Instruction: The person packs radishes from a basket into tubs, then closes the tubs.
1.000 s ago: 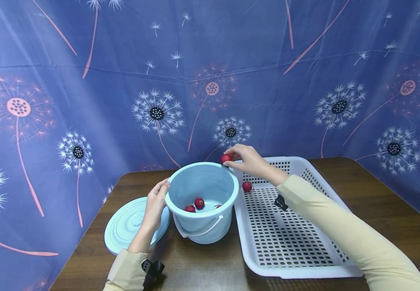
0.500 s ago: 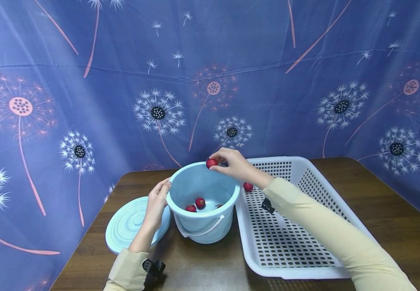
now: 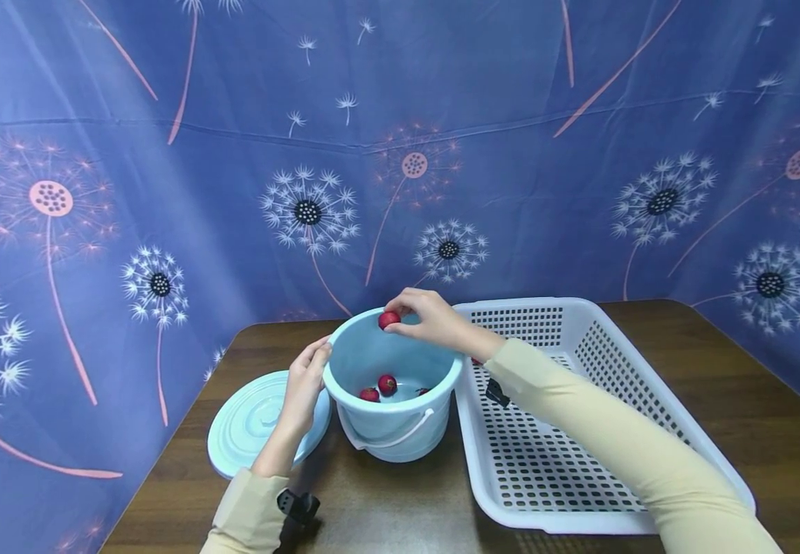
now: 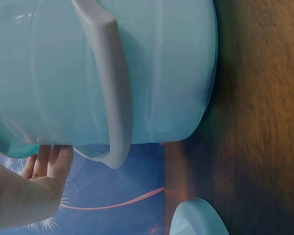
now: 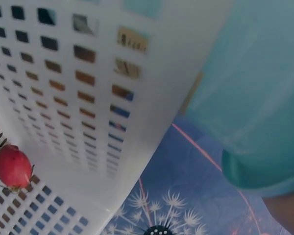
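Observation:
My left hand [image 3: 305, 385] grips the left rim of a light-blue bucket [image 3: 400, 442], which stands upright on the table. In the left wrist view its fingers [image 4: 59, 166] lie against the bucket's outer wall. With thumb and fingertips my right hand [image 3: 431, 317] pinches a red radish [image 3: 389, 320] over the bucket's mouth, near the far rim. Down inside lie a radish [image 3: 387, 385], another radish [image 3: 369, 395] and a third one mostly hidden by the near wall. The right wrist view shows one more radish [image 5: 13, 167] in a white perforated basket [image 5: 152, 83].
The basket stands right of the bucket, close beside it. A round light-blue lid [image 3: 251, 423] lies flat at the left, under my left forearm. The bucket's white handle [image 4: 118, 88] hangs down at its front. Behind the wooden table [image 3: 400, 515] hangs a blue dandelion-print cloth [image 3: 400, 77].
My right hand has carried the radish leftward from the basket side, over the bucket's rim, and slightly down into its mouth. My left hand keeps its hold on the rim.

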A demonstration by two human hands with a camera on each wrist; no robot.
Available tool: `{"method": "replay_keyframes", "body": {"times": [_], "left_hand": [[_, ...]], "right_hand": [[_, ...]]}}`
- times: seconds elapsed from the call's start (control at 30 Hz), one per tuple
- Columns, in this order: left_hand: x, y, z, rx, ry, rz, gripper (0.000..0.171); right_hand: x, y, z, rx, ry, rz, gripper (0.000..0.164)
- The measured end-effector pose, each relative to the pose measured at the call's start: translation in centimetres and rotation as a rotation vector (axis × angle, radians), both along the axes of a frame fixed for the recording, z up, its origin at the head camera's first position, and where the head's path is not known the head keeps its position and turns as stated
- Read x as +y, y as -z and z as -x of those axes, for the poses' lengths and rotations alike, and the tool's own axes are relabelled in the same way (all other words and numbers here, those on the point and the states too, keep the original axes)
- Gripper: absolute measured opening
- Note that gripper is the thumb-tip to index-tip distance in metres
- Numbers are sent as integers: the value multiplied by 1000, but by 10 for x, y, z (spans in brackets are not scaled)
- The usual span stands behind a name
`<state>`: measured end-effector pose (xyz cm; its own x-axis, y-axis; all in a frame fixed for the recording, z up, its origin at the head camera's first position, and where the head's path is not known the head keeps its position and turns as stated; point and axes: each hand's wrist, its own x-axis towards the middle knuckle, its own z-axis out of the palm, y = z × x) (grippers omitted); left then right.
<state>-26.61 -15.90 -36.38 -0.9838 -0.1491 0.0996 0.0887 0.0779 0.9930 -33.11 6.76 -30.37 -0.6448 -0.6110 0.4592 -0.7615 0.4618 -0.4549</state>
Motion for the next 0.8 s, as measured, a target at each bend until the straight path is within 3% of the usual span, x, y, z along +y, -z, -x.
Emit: {"method": "replay_keyframes", "body": {"times": [0.47, 0.8], "left_hand": [[0, 2, 0, 5, -3, -6, 43], [0, 0, 0, 5, 1, -10, 43]], "right_hand": [[-21, 5, 0, 4, -39, -82, 29], [-27, 7, -1, -67, -72, -163, 27]]}}
